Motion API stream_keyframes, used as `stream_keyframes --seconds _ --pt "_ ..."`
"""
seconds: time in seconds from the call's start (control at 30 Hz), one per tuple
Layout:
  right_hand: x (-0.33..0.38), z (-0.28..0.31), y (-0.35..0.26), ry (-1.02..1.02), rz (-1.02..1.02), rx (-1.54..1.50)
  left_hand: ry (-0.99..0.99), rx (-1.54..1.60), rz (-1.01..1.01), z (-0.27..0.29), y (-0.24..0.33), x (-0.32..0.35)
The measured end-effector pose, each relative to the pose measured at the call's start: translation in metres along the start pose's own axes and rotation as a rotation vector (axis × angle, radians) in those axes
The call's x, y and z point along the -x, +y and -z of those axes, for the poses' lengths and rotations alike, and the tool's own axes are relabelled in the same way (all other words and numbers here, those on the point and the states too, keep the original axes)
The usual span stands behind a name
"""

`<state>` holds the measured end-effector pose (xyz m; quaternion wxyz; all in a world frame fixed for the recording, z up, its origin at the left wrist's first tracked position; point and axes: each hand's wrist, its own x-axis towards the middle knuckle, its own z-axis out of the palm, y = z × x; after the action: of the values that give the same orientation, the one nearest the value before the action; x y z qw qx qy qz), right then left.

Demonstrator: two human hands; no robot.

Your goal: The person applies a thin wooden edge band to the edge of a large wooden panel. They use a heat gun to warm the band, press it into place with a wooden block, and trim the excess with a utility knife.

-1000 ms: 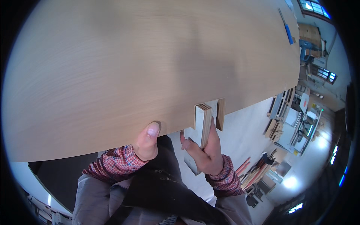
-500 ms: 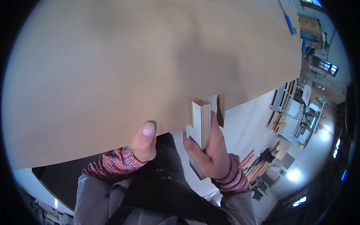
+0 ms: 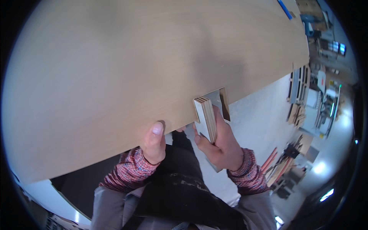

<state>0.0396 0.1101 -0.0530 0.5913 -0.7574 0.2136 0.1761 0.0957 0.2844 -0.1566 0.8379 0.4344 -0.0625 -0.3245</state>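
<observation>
At notch [image 3: 225,106] in board [image 3: 115,76]: white block [image 3: 207,120], layered edge, seemingly plywood.

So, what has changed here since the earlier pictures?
Mostly the view turned: the blue handle rose in the picture and the top of the wooden block swung left. No grip changed: left hand still on the board, right hand still around the block.

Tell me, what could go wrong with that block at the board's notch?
The right hand grips the layered block with fingers near the right wall of the notch; they might get pinched if the block swings that way. The block's upper end sits close to the notch's left edge, and could scrape it. The left hand has its thumb on the board; it might slip if the board shifts.
</observation>
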Motion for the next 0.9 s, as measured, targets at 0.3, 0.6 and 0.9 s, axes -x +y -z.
stream_keyframes --seconds 0.3,0.6,0.9 --pt "0.004 -0.019 0.026 0.189 -0.014 -0.399 -0.569 -0.494 0.035 0.026 0.147 0.006" --pt "-0.033 -0.036 0.092 0.604 0.383 -0.35 -0.048 -1.858 -0.706 0.09 0.263 -0.315" --pt "-0.128 -0.057 0.144 1.006 0.692 -0.144 -0.119 -2.271 -0.693 0.162 0.306 -0.534"
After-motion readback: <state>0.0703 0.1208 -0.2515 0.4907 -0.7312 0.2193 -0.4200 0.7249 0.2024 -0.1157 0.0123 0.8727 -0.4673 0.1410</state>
